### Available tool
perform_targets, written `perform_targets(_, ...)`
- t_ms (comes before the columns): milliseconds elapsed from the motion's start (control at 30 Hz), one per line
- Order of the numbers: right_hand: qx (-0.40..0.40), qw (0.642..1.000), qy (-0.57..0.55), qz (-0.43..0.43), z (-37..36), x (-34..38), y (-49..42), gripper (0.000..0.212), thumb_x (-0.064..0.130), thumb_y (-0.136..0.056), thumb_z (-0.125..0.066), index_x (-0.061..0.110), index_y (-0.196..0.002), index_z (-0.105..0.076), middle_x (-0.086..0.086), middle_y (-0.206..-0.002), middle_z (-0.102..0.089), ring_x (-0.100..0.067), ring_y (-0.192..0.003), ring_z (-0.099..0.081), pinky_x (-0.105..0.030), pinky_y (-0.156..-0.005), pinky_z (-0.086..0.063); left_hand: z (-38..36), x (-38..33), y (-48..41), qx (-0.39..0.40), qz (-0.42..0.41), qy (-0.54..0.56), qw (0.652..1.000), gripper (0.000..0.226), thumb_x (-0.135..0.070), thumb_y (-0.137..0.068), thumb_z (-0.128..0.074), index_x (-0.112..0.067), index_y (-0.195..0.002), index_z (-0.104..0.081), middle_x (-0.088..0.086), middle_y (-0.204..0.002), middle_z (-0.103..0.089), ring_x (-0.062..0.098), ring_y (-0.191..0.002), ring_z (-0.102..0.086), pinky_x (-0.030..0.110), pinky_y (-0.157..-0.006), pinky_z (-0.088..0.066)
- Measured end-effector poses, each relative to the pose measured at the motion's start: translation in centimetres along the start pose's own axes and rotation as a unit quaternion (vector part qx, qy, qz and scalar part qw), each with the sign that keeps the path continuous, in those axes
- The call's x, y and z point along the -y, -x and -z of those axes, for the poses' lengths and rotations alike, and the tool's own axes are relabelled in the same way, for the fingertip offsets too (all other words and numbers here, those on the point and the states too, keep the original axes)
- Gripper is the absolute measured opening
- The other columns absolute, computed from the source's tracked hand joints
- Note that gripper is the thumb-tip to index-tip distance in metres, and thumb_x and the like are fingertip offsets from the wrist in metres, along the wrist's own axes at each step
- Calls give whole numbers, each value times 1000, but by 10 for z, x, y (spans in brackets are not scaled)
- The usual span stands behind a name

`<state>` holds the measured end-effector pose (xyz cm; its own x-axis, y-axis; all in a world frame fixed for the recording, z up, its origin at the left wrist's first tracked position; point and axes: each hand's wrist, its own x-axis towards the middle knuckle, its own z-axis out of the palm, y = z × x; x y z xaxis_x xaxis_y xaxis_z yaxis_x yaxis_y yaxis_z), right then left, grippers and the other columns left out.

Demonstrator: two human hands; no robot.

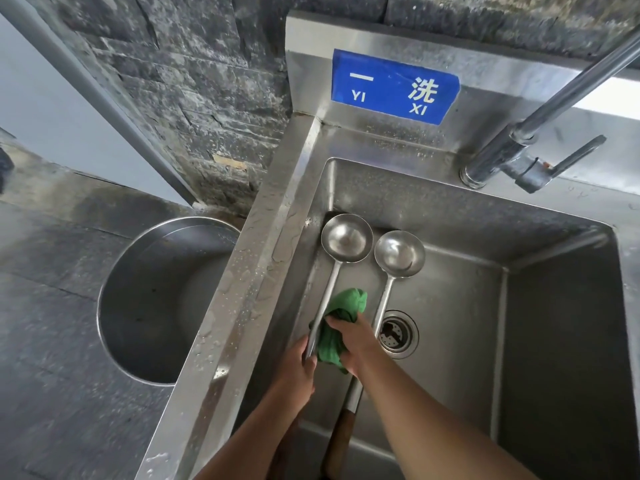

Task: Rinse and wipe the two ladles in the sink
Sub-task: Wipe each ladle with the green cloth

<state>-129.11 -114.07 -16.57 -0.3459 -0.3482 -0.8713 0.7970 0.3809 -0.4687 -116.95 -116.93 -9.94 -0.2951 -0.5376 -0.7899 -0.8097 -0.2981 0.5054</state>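
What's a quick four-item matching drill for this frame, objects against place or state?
1. left long-handled steel ladle
2. right long-handled steel ladle
3. crumpled green cloth
4. large round steel basin

A. outside the steel sink, to its left
B. bunched in the right hand
C. shaft beside the round drain strainer
D. shaft gripped by the left hand

Pairs: 1-D, 2-C, 3-B, 4-A

The left grip (299, 370) hides the lower shaft of the left ladle (346, 242). The right grip (356, 344) hides part of the green cloth (346, 303) and the right ladle (399, 253) shaft. The frame edge crops the faucet (519, 133).
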Motion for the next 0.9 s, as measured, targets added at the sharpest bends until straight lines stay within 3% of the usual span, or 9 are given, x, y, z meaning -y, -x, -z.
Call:
perform_targets(67, 6, 1000, -1, -2, -3, -3, 2, 48, 0, -81, -74, 6, -124, -53, -25, -114, -65, -42, -104, -64, -61, -87, -54, 2, -1, -1, -8, -18, -19, 1000, 48, -19, -103, -44, -22, -150, -34, 2, -129, -58, 20, -102, -65, 22, -69, -56)
perform_targets(133, 19, 1000, -7, 1, 0, -3, 7, 47, -1, -81, -73, 6, -123, -54, -24, -112, -65, -42, -103, -64, -61, -85, -55, 3, -1, 2, -41, -50, -93, 994, 44, -15, -102, -46, -18, -146, -40, -1, -125, -56, 18, -115, -60, 26, -95, -50)
perform_targets(267, 32, 998, -50, 13, 21, 9, 27, 38, -7, -85, -67, 2, -120, -55, -21, -104, -67, -36, -91, -67, -47, -72, -57, -1, 5, 10, -114, -206, -324, 916, 56, -2, -91, -57, -19, -142, -41, 3, -139, -42, 16, -126, -44, 26, -104, -43)
perform_targets(367, 25, 995, -87, 40, 49, 20, 41, 36, -1, -86, -68, 1, -121, -58, -22, -109, -69, -36, -97, -69, -49, -77, -57, -16, 14, 13, -108, -317, -375, 864, 45, -4, -88, -54, -16, -131, -52, 2, -130, -51, 18, -122, -47, 29, -105, -43)
perform_targets(533, 44, 979, -167, 105, 104, 29, 79, 26, 16, -85, -66, 9, -111, -63, -13, -102, -73, -31, -93, -71, -52, -87, -54, -61, 34, 15, 4, -146, -298, 943, 42, -28, -99, -49, -15, -139, -45, 6, -138, -49, 20, -127, -48, 32, -107, -38)
perform_targets(667, 14, 973, -207, 103, 132, 12, 89, 57, 35, -73, -75, 8, -121, -59, -17, -112, -70, -35, -99, -68, -53, -88, -53, -77, 47, 11, 78, 12, -130, 988, 23, -19, -91, -65, -13, -111, -55, 7, -106, -63, 22, -95, -61, 27, -78, -48)
perform_targets(733, -35, 975, -214, 58, 139, -5, 86, 74, 48, -67, -79, 10, -127, -57, -18, -119, -69, -36, -105, -68, -51, -86, -55, -76, 46, 1, 118, 37, -88, 988, 9, -16, -88, -67, -13, -95, -63, 14, -95, -71, 31, -90, -69, 39, -81, -57)
perform_targets(800, -55, 972, -227, 4, 139, -23, 82, 72, 51, -71, -74, 11, -129, -57, -19, -120, -69, -37, -109, -67, -51, -89, -54, -75, 47, -12, 138, 43, -78, 986, 6, -16, -86, -67, -14, -84, -62, 14, -83, -70, 34, -82, -70, 50, -82, -58)
perform_targets(900, -46, 979, -190, -56, 125, -45, 81, 59, 52, -76, -68, 10, -117, -62, -21, -111, -69, -37, -103, -66, -56, -97, -50, -75, 42, -10, 99, 8, -94, 991, 4, -10, -84, -59, -14, -83, -59, 8, -68, -61, 25, -62, -60, 45, -65, -55)
